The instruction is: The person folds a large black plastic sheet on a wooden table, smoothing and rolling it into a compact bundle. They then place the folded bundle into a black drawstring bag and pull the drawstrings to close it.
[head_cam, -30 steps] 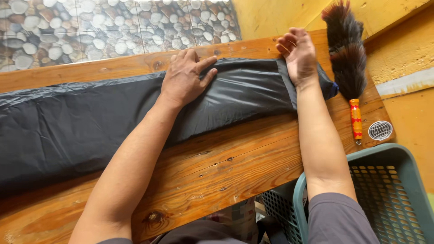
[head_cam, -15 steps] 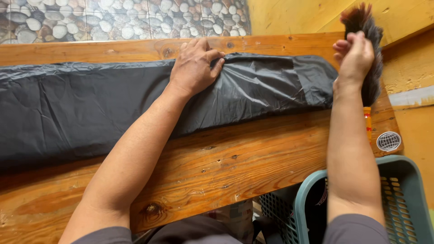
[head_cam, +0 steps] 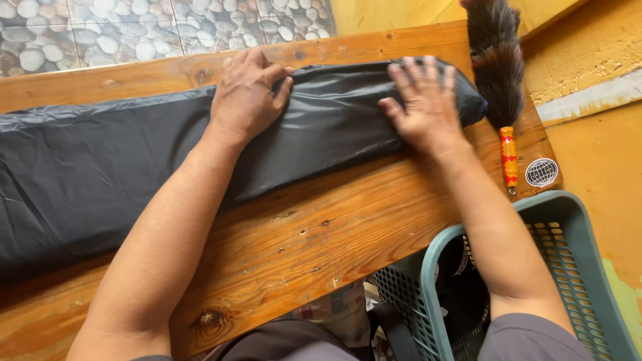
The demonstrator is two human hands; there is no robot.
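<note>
head view: my left hand (head_cam: 246,100) and right hand (head_cam: 425,107) lie spread flat on black sheet (head_cam: 134,167); bare worktop (head_cam: 321,234) along near edge.

black sheet (head_cam: 120,167) cut off left, basket (head_cam: 588,267) contents dark — unclear

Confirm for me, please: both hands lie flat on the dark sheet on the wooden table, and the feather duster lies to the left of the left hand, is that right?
Not quite. The head view shows the feather duster at the table's right end, just right of the right hand, not left of the left hand. The rest holds: both hands lie flat on the dark sheet.
</note>
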